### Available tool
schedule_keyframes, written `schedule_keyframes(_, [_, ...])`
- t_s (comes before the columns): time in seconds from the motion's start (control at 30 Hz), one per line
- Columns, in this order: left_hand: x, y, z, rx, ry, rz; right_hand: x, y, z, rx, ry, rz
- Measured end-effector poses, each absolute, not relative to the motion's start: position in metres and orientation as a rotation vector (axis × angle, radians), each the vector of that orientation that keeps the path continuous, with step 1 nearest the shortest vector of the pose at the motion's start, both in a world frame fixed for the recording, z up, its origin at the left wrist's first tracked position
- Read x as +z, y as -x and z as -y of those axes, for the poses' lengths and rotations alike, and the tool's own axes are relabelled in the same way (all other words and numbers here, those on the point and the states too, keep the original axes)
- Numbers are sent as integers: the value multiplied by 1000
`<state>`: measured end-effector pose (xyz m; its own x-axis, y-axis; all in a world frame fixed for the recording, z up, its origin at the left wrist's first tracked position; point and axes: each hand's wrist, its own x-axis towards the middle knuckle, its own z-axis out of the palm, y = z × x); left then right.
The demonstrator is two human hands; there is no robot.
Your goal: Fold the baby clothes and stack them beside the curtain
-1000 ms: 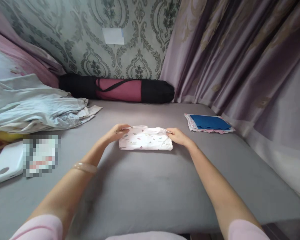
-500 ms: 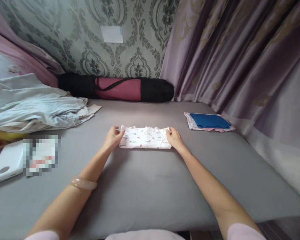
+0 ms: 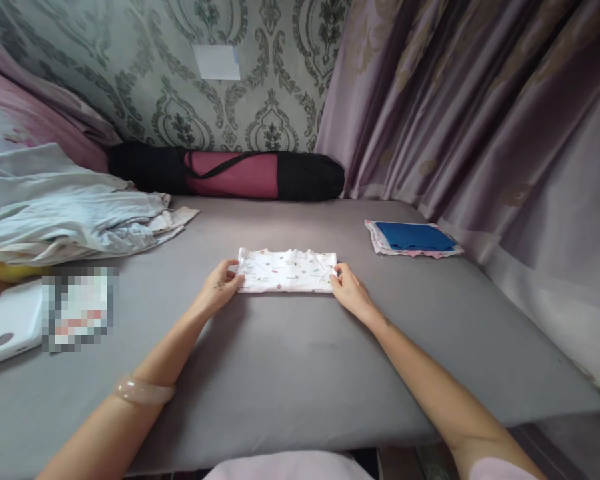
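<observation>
A folded white garment with a small printed pattern [image 3: 286,272] lies on the grey sheet [image 3: 290,373] in front of me. My left hand [image 3: 223,285] pinches its left side near the front corner, thumb on top and fingers at the edge. At the opposite end, my right hand [image 3: 351,290] grips the right side in the same way. The cloth forms a long, flat rectangle, and its far edge is slightly wavy. A pale bangle [image 3: 144,391] circles my left forearm.
At right lies a folded stack topped by blue cloth [image 3: 415,237]. Loose pale clothes [image 3: 65,213] heap at left, above a white box-like device [image 3: 15,320] and a blurred-out item [image 3: 80,310]. A black and maroon bag [image 3: 230,175] lies along the wall; curtains hang at right.
Both hands have slid from the garment's far corners toward its near corners, still holding its sides. The view has shifted slightly.
</observation>
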<state>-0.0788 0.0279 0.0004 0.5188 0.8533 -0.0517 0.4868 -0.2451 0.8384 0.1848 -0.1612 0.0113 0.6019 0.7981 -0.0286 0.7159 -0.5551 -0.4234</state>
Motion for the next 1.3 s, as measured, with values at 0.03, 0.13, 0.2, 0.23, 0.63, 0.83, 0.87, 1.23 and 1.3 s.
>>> schedule_keyframes(0.03, [0, 78, -28, 526, -1938, -1115, 12, -182, 161, 303, 2492, 1233])
schedule_keyframes(0.13, [-2, 77, -30, 480, -2051, -1172, 18, -176, 162, 265, 2613, 1275])
schedule_keyframes(0.2, [-5, 78, -31, 467, -2118, -1218, 23, -174, 163, 244, 2693, 1324])
schedule_keyframes(0.23, [-7, 79, -31, 486, -2163, -1240, 25, -173, 163, 230, 2723, 1355])
schedule_keyframes(0.63, [-17, 9, -15, 667, -2717, -571, 17, -133, 98, -39, 2172, 1948])
schedule_keyframes(0.83, [-28, -14, -7, 422, -2818, -869, -6, -127, 81, 97, 2190, 1902])
schedule_keyframes(0.87, [-29, -14, -6, 377, -2824, -898, -9, -128, 81, 116, 2191, 1897])
schedule_keyframes(1.23, [-19, -3, -2, 167, -2824, -1245, -17, -135, 84, 134, 2286, 1766])
schedule_keyframes(1.3, [-17, 0, -3, 151, -2814, -1287, -18, -140, 85, 138, 2343, 1706])
